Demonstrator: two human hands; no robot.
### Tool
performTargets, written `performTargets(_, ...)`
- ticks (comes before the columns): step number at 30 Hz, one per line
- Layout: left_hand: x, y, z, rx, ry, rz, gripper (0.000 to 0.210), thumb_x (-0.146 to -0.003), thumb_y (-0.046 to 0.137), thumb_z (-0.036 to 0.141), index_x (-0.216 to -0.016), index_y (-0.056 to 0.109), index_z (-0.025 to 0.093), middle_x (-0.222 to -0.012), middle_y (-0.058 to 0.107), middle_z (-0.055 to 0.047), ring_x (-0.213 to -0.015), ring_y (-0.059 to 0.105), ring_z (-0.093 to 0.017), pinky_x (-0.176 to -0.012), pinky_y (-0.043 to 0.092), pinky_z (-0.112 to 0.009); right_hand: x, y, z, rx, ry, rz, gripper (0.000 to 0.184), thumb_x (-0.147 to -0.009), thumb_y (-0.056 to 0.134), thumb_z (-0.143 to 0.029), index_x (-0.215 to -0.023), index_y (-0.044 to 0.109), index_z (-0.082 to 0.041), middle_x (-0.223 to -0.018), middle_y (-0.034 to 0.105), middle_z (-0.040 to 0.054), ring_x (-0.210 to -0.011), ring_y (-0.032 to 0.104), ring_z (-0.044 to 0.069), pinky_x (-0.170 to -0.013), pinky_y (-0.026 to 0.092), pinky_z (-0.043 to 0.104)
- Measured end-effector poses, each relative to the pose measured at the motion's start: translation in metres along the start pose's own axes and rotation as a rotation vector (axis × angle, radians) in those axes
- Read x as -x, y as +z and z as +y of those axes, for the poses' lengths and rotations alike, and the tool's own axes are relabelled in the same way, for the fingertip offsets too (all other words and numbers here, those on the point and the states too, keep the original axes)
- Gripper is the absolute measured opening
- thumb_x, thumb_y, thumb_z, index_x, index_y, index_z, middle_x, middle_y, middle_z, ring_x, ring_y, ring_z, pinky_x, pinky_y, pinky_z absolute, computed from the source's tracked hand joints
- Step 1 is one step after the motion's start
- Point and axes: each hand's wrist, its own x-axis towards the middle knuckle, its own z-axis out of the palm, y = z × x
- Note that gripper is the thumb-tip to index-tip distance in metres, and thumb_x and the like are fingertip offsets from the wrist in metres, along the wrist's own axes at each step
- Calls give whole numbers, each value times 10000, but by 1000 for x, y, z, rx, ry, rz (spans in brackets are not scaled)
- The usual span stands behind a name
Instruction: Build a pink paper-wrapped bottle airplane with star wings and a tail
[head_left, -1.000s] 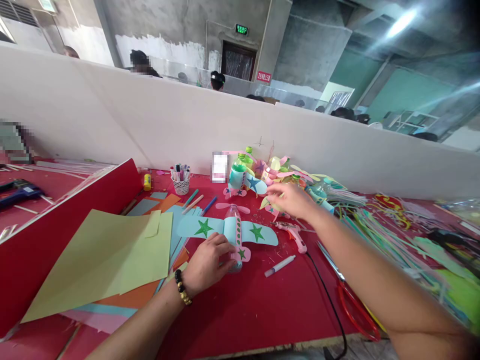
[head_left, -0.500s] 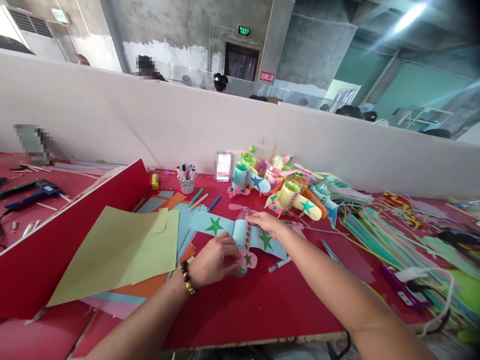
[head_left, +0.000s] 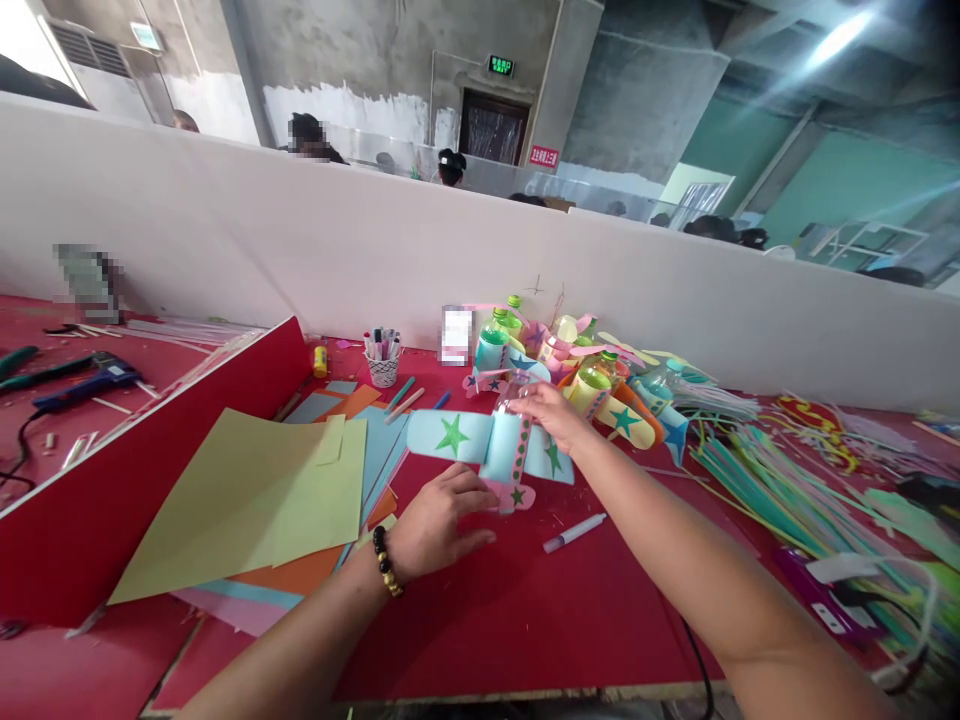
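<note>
A toy plane made from a clear plastic bottle [head_left: 501, 448] is wrapped in light blue paper, with blue wings bearing green stars, a pink dotted strip and a pink tail. My right hand [head_left: 551, 412] grips its neck end from the right. Just below and left of the tail, my left hand [head_left: 444, 520] has its thumb and fingers apart, close to the pink paper; its fingertips may still touch it. On the table nearby lies a white and purple marker [head_left: 574, 533].
Several finished bottle planes [head_left: 600, 385] stand behind my right hand. Coloured paper sheets [head_left: 247, 500] lie at left, beside a red divider [head_left: 150, 480]. A pen cup [head_left: 383, 371] and phone [head_left: 456, 335] stand at the back. Plastic strips [head_left: 765, 490] and a purple power strip [head_left: 825, 600] lie right.
My right hand has moved the bottle plane away from me, toward the finished planes. My left hand has come off the tail end and its fingers have spread.
</note>
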Motion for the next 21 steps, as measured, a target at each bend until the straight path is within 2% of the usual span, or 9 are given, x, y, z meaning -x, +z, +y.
performTargets(5,-1,4,-5,-42,-47,35,299,-881,634,347,-1147,655,212,-1104,659,-77,-1035,537,-241,-917,456,-391,-33,-35,-18,156,-157,215,536,-570,796,-395,-1013,545,-227,-922,660,18,-886,647,215,-791,514,365)
performTargets(9,-1,7,-7,-41,-59,21,287,-887,628,329,-1160,656,247,-1093,664,-65,-1026,551,-233,-902,470,-384,-54,-48,-19,291,-204,294,569,-542,819,-330,-1044,570,-231,-1051,657,60,-1012,620,262,-868,499,410)
performTargets(17,-1,8,-7,-46,-79,6,273,-901,606,319,-1153,657,226,-1099,664,-70,-1024,562,-227,-901,478,-377,-59,-54,-12,444,-173,307,570,-626,789,-384,-1128,566,-228,-1166,648,94,-1112,603,275,-928,470,407)
performTargets(21,0,8,-6,-52,-85,4,262,-903,604,311,-1141,657,216,-1084,664,-75,-1027,566,-231,-901,484,-384,-54,-56,-20,436,-122,252,530,-626,804,-388,-1095,613,-230,-1086,689,78,-1078,616,282,-868,486,364)
